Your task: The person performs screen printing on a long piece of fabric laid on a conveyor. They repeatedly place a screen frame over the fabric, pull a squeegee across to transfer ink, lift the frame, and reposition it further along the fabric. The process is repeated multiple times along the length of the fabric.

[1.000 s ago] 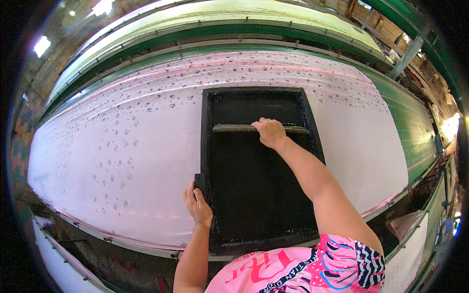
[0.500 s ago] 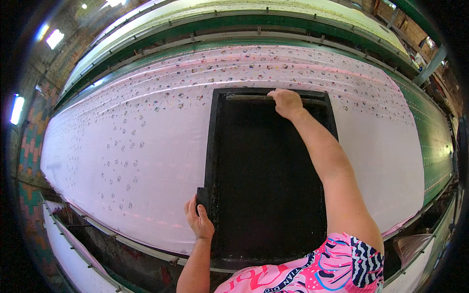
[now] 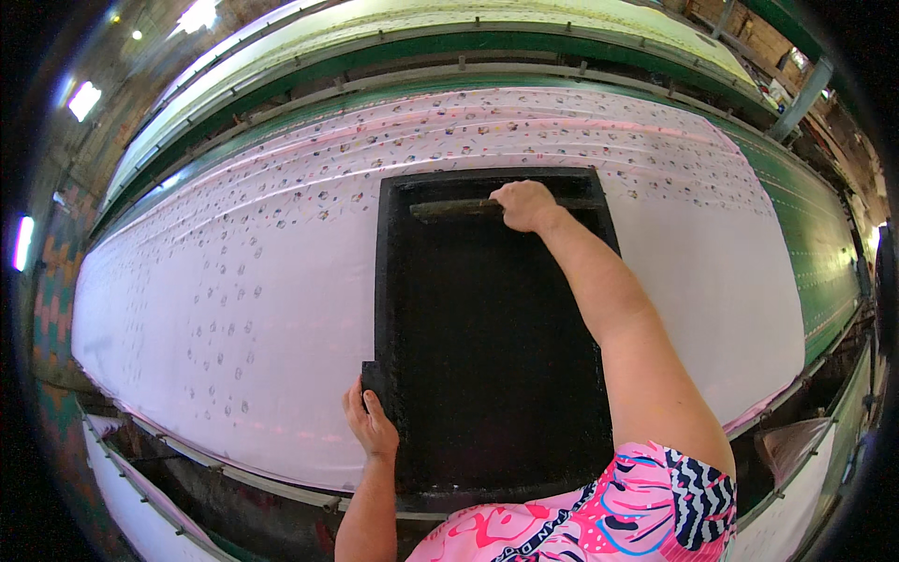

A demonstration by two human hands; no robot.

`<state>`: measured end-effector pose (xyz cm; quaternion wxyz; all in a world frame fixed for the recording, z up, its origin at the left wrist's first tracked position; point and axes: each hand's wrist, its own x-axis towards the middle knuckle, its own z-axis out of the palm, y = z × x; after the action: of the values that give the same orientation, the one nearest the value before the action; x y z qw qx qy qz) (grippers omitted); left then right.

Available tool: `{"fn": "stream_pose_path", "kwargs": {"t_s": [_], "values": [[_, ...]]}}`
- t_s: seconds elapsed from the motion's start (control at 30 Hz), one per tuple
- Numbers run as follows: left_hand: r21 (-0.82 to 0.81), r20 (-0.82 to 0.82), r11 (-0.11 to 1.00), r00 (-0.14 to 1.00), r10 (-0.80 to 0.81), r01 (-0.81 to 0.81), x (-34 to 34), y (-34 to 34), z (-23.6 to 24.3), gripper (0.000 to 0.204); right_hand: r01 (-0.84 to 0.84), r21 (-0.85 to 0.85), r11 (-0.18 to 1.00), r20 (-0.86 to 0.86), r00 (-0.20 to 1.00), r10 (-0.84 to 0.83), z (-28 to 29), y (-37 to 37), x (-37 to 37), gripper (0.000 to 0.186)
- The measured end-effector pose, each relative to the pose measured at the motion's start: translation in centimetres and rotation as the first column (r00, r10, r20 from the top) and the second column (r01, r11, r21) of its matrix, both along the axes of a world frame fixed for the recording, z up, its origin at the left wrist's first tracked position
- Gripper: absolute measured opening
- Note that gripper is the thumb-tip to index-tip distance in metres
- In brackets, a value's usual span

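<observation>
A large black-framed printing screen (image 3: pixel 496 356) lies on pale pink fabric (image 3: pixel 300 309) spread over a long table. Near the screen's far end, my right hand (image 3: pixel 526 205) is closed on a squeegee (image 3: pixel 449 210), a long thin bar lying crosswise on the dark mesh. My left hand (image 3: pixel 371 423) grips a small black block (image 3: pixel 372 377) that sticks out from the left side of the frame, thumb on the near side. Small printed motifs dot the fabric beyond the screen and to its left.
Behind a rail, another long table (image 3: pixel 637 37) carries yellowish fabric. The table's green surface (image 3: pixel 824 253) shows at the right. A metal rail (image 3: pixel 281 485) runs along the near edge, and a brick wall (image 3: pixel 56 290) stands at the far left.
The squeegee in my right hand has come away from the screen's far edge, a little toward me. My left hand stays on the block. The whole view has shifted slightly.
</observation>
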<state>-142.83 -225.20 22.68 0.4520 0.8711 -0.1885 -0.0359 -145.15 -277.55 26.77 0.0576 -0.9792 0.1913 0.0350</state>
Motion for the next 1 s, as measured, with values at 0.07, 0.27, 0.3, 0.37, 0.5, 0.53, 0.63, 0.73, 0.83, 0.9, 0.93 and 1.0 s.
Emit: {"fn": "stream_pose_path", "kwargs": {"t_s": [0.07, 0.27, 0.3, 0.37, 0.5, 0.53, 0.63, 0.73, 0.83, 0.9, 0.93, 1.0], "values": [[0.017, -0.005, 1.0, 1.0, -0.002, 0.003, 0.0, 0.2, 0.0, 0.062, -0.005, 0.029, 1.0, -0.081, 0.997, 0.007, 1.5, 2.7, -1.1, 0.044], [0.005, 0.035, 1.0, 0.999, -0.018, 0.017, 0.6, 0.1, -0.8, 0.059, -0.036, 0.061, 0.997, -0.049, 0.998, 0.039, 2.3, 11.5, -8.4, 0.037], [-0.006, 0.032, 1.0, 0.999, -0.017, 0.017, 0.7, 0.1, -0.9, 0.058, -0.039, 0.068, 0.997, -0.053, 0.998, 0.043, 2.5, 13.2, -9.7, 0.037], [-0.019, 0.023, 1.0, 1.0, -0.021, 0.021, 0.8, 0.0, -0.8, 0.057, -0.038, 0.078, 0.996, -0.064, 0.997, 0.043, 3.0, 17.0, -12.3, 0.036], [-0.028, 0.027, 1.0, 1.0, -0.006, 0.007, 0.7, -0.1, -1.0, 0.058, -0.063, 0.053, 0.997, -0.022, 0.998, 0.064, 3.3, 24.3, -17.7, 0.038], [-0.031, 0.034, 1.0, 0.999, 0.0, 0.001, 0.9, 0.1, -1.4, 0.058, -0.06, 0.053, 0.997, -0.018, 0.998, 0.061, 3.4, 25.9, -18.8, 0.037], [-0.047, 0.028, 0.998, 0.998, -0.051, 0.052, 1.0, 0.1, -1.6, 0.059, -0.04, 0.056, 0.998, -0.015, 0.999, 0.041, 3.7, 30.7, -22.5, 0.036], [-0.061, -0.002, 0.997, 0.999, -0.04, 0.039, 0.5, 0.2, -1.1, 0.06, -0.024, 0.06, 0.998, 0.005, 1.0, 0.024, 4.4, 35.4, -25.5, 0.036], [-0.018, 0.025, 0.999, 0.998, -0.051, 0.052, 1.3, 0.7, -1.8, 0.06, -0.004, 0.106, 0.994, 0.003, 1.0, 0.004, 5.0, 39.4, -27.6, 0.037], [-0.004, 0.028, 0.999, 0.998, -0.049, 0.049, 1.5, 0.6, -1.6, 0.062, -0.012, 0.106, 0.994, 0.023, 1.0, 0.01, 5.4, 41.4, -29.0, 0.035], [0.004, 0.025, 0.999, 0.999, -0.039, 0.039, 1.4, 0.7, -1.5, 0.063, -0.023, 0.095, 0.995, 0.035, 0.999, 0.02, 5.4, 42.2, -29.6, 0.035], [0.019, 0.026, 0.999, 0.999, -0.035, 0.034, 0.7, 0.4, -0.9, 0.067, -0.047, 0.061, 0.997, 0.053, 0.998, 0.044, 4.6, 43.0, -30.6, 0.033]]}}
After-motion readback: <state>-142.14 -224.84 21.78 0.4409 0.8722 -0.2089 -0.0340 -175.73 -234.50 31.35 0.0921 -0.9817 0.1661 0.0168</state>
